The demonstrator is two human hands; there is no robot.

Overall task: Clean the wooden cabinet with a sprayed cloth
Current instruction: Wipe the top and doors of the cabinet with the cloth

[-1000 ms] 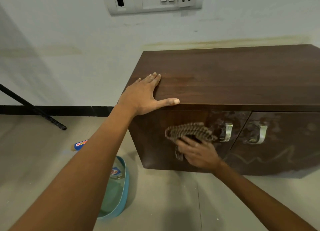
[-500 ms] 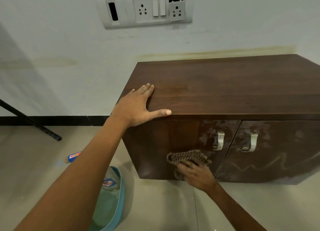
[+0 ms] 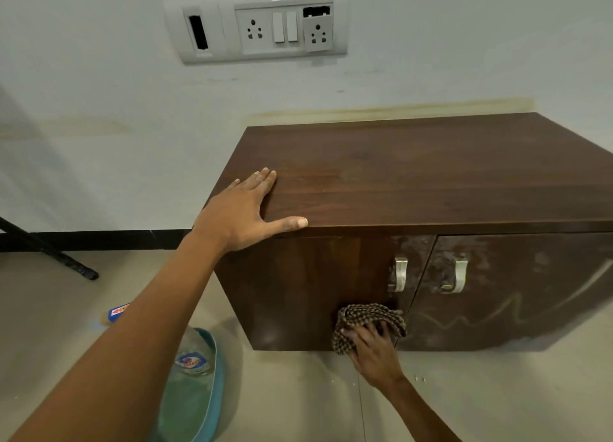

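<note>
- The cloth, checked brown, is lying bunched against the bottom edge of the cabinet's left door, just below its handle.
- The right hand is pressing the cloth to the door from below, fingers spread over the lower half of the cloth and partly sinking into its folds.
- The left hand is resting flat on the front left corner of the cabinet top, fingers together, thumb stretching out along the front edge.
- The right door is showing pale smears and a wavy streak; its handle is standing near the left one, across the gap between the doors.
- A teal tub is sitting on the floor left of the cabinet, partly hidden by the left forearm; a clear bottle with a round label is lying in it.
- A blue-and-orange item is lying on the floor beyond the tub; what it is cannot be told.
- A socket panel is hanging on the wall above.
</note>
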